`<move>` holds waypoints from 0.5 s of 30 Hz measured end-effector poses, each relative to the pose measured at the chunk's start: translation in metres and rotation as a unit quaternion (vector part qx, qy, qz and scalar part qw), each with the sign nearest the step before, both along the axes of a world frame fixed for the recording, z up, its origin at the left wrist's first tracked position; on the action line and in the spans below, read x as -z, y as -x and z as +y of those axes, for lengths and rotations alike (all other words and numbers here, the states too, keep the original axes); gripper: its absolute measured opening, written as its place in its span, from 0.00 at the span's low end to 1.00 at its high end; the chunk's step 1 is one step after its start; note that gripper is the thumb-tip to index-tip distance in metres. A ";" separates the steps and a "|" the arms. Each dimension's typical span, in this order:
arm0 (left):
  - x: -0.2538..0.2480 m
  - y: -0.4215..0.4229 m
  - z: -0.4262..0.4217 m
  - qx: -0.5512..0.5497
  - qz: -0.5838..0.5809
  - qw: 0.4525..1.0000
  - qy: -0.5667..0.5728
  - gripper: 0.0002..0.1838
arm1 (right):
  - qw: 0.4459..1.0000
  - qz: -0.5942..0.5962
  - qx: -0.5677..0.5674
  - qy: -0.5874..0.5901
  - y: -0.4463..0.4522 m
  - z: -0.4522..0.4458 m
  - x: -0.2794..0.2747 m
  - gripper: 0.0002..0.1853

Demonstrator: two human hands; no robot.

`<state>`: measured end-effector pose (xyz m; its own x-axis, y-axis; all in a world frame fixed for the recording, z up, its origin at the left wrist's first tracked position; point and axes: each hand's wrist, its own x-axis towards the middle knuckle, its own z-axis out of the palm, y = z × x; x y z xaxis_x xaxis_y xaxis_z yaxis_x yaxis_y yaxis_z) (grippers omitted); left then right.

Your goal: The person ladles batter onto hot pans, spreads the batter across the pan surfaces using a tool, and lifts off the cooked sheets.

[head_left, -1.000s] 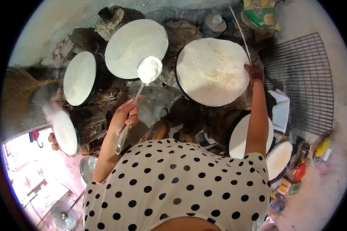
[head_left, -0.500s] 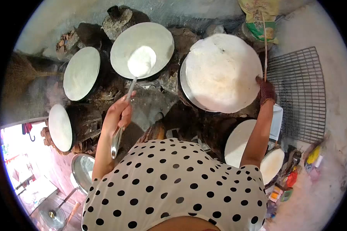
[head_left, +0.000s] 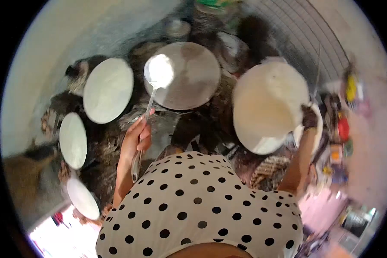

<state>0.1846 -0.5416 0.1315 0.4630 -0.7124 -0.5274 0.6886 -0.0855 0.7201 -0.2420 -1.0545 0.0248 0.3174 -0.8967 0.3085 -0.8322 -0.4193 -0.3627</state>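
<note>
My left hand (head_left: 136,136) grips the handle of a metal ladle (head_left: 159,71). Its bright bowl hangs over the left edge of a bare, dark grey round griddle (head_left: 193,81), which shows a darker patch. On the right, my gloved right hand (head_left: 308,117) is closed at the edge of a large, thin, pale pancake (head_left: 266,101). A thin stick (head_left: 317,71) rises from that same hand. The pancake covers most of what lies under it, and blur hides how far it rests on the surface below.
More round pans with white surfaces curve round the left: one pan (head_left: 109,90) by the griddle, a second (head_left: 73,141) and a third (head_left: 83,199). A wire rack (head_left: 305,26) leans at the upper right. Several coloured packets and a red item (head_left: 343,128) lie at the far right.
The view has turned right. My right hand has carried the pancake off its griddle toward the near right, leaving that griddle bare. The ladle has gone from the white pan to the bare griddle.
</note>
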 end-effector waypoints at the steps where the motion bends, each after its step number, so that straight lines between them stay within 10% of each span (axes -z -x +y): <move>1: 0.011 0.006 -0.016 0.029 0.007 1.000 0.000 0.20 | 0.999 -0.004 0.019 0.037 0.041 0.000 -0.039 0.17; 8: 0.028 0.055 -0.106 0.158 0.079 0.984 0.037 0.21 | 0.978 0.130 0.115 0.120 0.178 0.041 -0.164 0.14; 15: 0.015 0.095 -0.147 0.177 0.067 0.981 -0.034 0.22 | 0.929 0.261 0.249 0.079 0.191 0.035 0.012 0.13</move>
<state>0.0900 -0.6883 0.1169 0.1154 -0.7774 -0.6183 0.6951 -0.3815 0.6094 -0.4332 -1.0192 0.0132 0.0181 -0.9291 0.3693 -0.9825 0.0520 0.1789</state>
